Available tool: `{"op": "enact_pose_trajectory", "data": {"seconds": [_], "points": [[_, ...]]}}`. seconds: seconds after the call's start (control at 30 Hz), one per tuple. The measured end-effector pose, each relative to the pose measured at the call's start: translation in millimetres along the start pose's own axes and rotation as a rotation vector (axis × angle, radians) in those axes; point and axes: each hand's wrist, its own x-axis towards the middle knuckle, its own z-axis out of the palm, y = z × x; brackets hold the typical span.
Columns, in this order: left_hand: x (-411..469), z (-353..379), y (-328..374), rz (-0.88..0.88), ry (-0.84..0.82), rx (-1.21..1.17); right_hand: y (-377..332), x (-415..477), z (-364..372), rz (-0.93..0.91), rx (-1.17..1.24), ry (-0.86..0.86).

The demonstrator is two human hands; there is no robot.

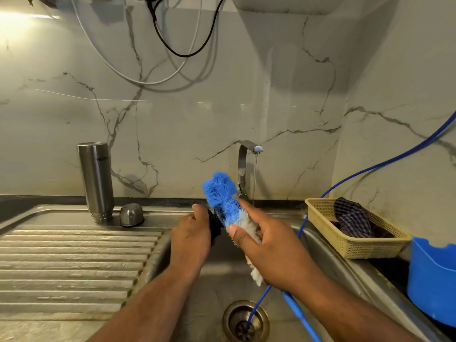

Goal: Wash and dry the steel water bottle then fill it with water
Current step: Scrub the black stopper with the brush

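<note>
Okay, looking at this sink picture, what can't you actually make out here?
Head view, the only one:
1. Black object gripped by the left hand: mostly hidden by its fingers and by the bottle brush held in the right hand; unidentifiable.
2. Steel bottle interior: its mouth faces down on the draining board.
3. Blue tub: cut off by the right edge.

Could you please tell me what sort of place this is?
Most likely a home kitchen: a steel sink with a ribbed drainboard, a tap running before a marble-look wall, and a steel bottle upturned on the drainboard while the right hand grips a bottle brush.
</note>
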Motion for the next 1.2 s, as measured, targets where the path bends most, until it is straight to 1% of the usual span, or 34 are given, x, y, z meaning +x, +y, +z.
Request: {"op": "enact_pose_trajectory", "data": {"seconds": [0.07,0.1,0.2,0.27,0.33,0.37,0.4,0.43,0.47,0.5,0.53,0.57,0.63,0.7,0.77,0.83,0.9,1.0,1.07,1.13,1.17,1.2], "points": [[-0.4,-0.3,-0.4,-0.026,0.041,-0.026,1.2,-1.6,2.1,0.027,-0.080,-0.007],[-0.8,2.4,-1.6,-0.030,0.031,-0.056,1.0,-1.8,2.3,0.048,-0.118,0.002],[-2.8,12.3,-3.7,-0.065,-0.070,-0.280,2.7,-1.2,0.2,0.089,-0.187,0.032],[-0.9,13.6,-2.4,-0.129,-0.087,-0.438,3.2,-1.6,-1.0,0.109,-0.204,0.014],[2.4,9.1,-0.5,-0.138,-0.108,-0.493,0.2,-3.9,0.0,0.120,-0.214,-0.032],[2.8,8.4,-0.4,-0.108,-0.139,-0.498,-1.9,-3.6,-0.4,0.124,-0.221,-0.042],[1.1,8.7,-0.6,-0.063,-0.175,-0.493,-3.3,-1.0,-1.6,0.131,-0.225,-0.035],[-0.5,10.5,-0.5,0.006,-0.205,-0.427,-4.4,2.6,-3.7,0.147,-0.205,-0.010],[-1.6,13.3,-1.1,0.083,-0.210,-0.310,-5.2,5.8,-5.7,0.165,-0.159,0.016],[-1.9,15.7,-1.7,0.146,-0.180,-0.180,-5.4,6.7,-7.2,0.181,-0.112,0.031],[-1.0,16.0,-2.5,0.183,-0.127,-0.105,-5.6,5.1,-6.5,0.190,-0.079,0.029],[2.1,14.5,-3.3,0.193,-0.066,-0.093,-7.3,1.0,-4.9,0.195,-0.058,0.010],[7.5,6.9,-4.5,0.175,0.001,-0.153,-11.0,-7.5,1.1,0.204,-0.035,-0.050],[8.2,3.5,-5.2,0.202,-0.031,-0.121,-10.0,-2.5,1.6,0.186,-0.040,-0.048],[1.4,9.6,-3.9,0.278,-0.095,-0.005,-4.5,11.9,-5.9,0.176,-0.048,0.018],[-2.7,16.3,-1.0,0.340,-0.101,0.057,-1.3,16.1,-13.8,0.196,-0.042,0.050],[1.8,13.1,-0.1,0.330,-0.032,0.071,-2.2,4.5,-14.2,0.192,-0.064,0.016],[11.9,-3.7,-2.7,0.203,0.054,0.031,-8.3,-9.7,-8.7,0.171,-0.063,-0.077],[8.1,-3.5,-2.5,0.210,-0.003,0.018,-6.2,1.2,-9.4,0.173,-0.038,-0.037],[-0.1,7.1,-0.9,0.274,-0.102,0.044,-7.3,10.7,-14.2,0.185,-0.018,0.023],[-2.6,11.8,0.5,0.303,-0.112,0.069,-7.9,10.5,-15.4,0.186,-0.018,0.038],[-2.0,13.7,1.3,0.314,-0.088,0.087,-7.6,7.5,-15.5,0.178,-0.021,0.030]]}}
